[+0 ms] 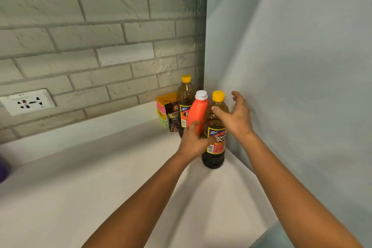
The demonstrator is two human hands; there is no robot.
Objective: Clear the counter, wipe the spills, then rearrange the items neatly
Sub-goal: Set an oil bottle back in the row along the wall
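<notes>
In the counter's far right corner stand two dark bottles with yellow caps: a near one (215,139) and a far one (185,94). Between them an orange bottle (198,113) with a white cap leans to the right. My left hand (194,140) wraps around the orange bottle's lower part. My right hand (235,116) is open with fingers spread, just right of the near dark bottle's shoulder, thumb touching it. A dark coffee sachet (173,116) and a stack of coloured tubs (162,109) stand left of the far bottle.
The white counter (96,177) meets a grey brick backsplash and a pale blue side wall (291,66) on the right. A wall socket (27,102) sits at the left. A blurred purple object (3,169) shows at the left edge.
</notes>
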